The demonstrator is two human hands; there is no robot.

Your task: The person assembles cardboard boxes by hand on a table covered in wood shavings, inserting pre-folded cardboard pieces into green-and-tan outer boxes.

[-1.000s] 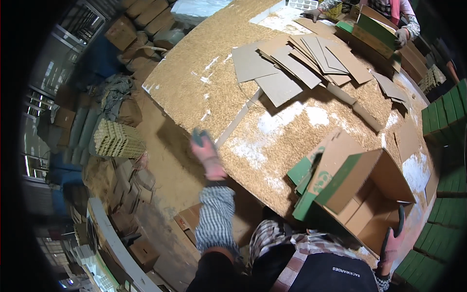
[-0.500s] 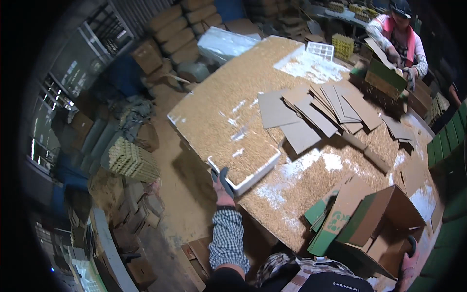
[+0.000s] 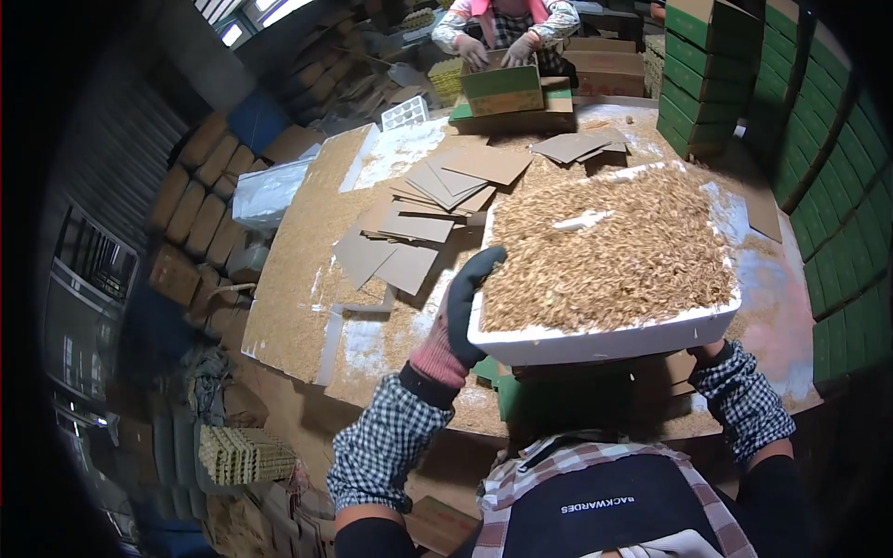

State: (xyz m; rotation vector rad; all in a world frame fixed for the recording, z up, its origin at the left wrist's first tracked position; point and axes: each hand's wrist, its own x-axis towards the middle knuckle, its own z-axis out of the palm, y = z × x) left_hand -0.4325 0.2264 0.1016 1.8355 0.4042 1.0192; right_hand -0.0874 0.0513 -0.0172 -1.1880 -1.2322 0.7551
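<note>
A white foam box (image 3: 605,349) full of loose straw-coloured husks (image 3: 605,256) is raised above the near side of the table. My left hand (image 3: 462,312), in a dark-palmed glove with a pink cuff, grips its left wall with the thumb over the rim. At the lower right corner my right hand (image 3: 710,350) supports it from beneath; the fingers are hidden behind the box. Directly underneath, a green and brown cardboard box (image 3: 567,398) shows only in part. Flat cardboard sheets (image 3: 409,265) lie left of the foam box.
The husk-strewn table (image 3: 298,270) spreads out ahead. Across it a co-worker (image 3: 507,28) has both gloved hands at a green carton (image 3: 502,88). Green cartons (image 3: 707,84) are stacked along the right. Stacked egg trays (image 3: 244,454) stand low on the left.
The foam box has risen off the table's near left edge and moved right, over the carton. My right hand has left the carton and come to the foam box. The view has swung right.
</note>
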